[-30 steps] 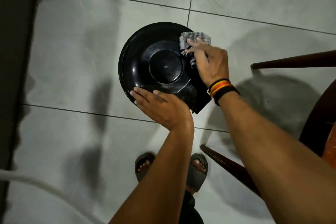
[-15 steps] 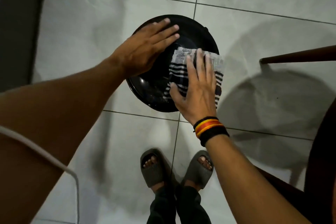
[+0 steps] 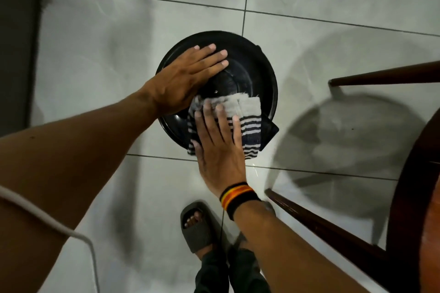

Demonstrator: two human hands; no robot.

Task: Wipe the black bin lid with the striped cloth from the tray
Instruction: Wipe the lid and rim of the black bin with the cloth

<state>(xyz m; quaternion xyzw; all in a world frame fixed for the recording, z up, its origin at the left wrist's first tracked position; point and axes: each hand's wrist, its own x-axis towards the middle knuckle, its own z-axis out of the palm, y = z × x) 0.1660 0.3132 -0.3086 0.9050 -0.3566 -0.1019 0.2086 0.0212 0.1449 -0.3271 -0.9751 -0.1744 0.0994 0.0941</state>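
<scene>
The round black bin lid (image 3: 252,71) lies flat, seen from above over the tiled floor. My left hand (image 3: 185,78) rests palm down on the lid's left half, fingers stretched out toward its far side. The striped cloth (image 3: 250,116), grey with dark and white bands, is spread over the lid's near right part and hangs past the rim. My right hand (image 3: 219,147) presses flat on the cloth, fingers apart, covering its left portion. A striped wristband sits on that wrist.
Dark wooden furniture legs (image 3: 381,76) (image 3: 321,223) and a curved wooden edge (image 3: 409,197) stand at the right. My sandalled foot (image 3: 197,226) is just below the lid. A white cable (image 3: 47,223) crosses the lower left. A dark surface (image 3: 16,54) borders the left.
One second ago my left hand gripped the lid's near rim and the cloth was bunched. Now my left hand lies flat on top, and the spread cloth has slid toward the near rim.
</scene>
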